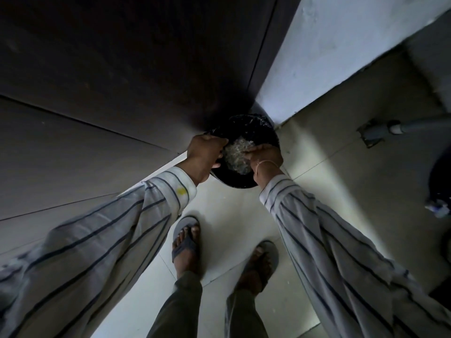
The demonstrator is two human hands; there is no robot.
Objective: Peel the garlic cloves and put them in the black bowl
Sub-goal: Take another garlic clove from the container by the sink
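Note:
I stand over a dim floor corner, both arms in striped sleeves stretched down. My left hand grips the left rim of a black bowl, which is tilted. A pale heap of garlic skins lies in the bowl. My right hand, with a thin string on its wrist, curls over the heap's right side, fingers against the skins. No peeled cloves can be made out. Just beyond the bowl sits a round black bin with a shiny black liner.
A dark wooden door or cabinet fills the left, and a white wall meets it at the corner. My feet in grey sandals stand on pale floor tiles. A grey pipe and a dark object lie at right.

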